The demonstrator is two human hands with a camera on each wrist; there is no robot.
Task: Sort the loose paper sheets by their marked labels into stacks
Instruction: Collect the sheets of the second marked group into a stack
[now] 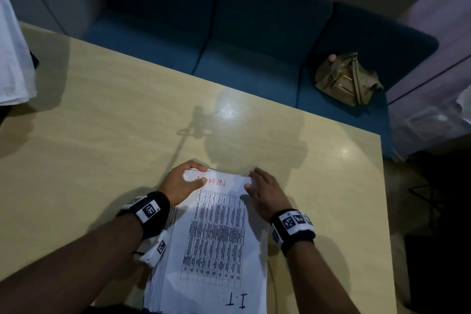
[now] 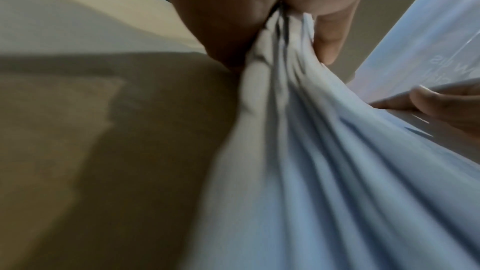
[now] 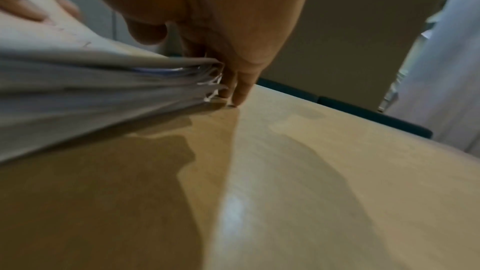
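At the far left edge of the head view a white cloth or paper shape (image 1: 14,58) is cut off by the frame and cannot be identified. The pale wooden table (image 1: 102,122) fills the middle of the picture, and on its near part, at lower centre, lies the thick stack of white printed paper sheets (image 1: 216,242), its long axis running from the bottom edge up toward the middle of the frame; its near end is cropped by the bottom edge. The top sheet carries a dense printed grid too blurred to read, a red handwritten "ADMIN" at the far end partly covered by a thumb, and a dark "I.T" upside down at the near end. The left hand (image 1: 182,182) pinches the stack's far left corner, thumb on top and fingers curled beneath; the left wrist view shows the sheets bunched in that clamp. The right hand (image 1: 267,194) rests at the far right corner with fairly straight fingers (image 3: 241,89) against the stack's edge, tips touching the table. At upper right a tan leather bag (image 1: 348,79) sits on a dark blue sofa (image 1: 242,33).
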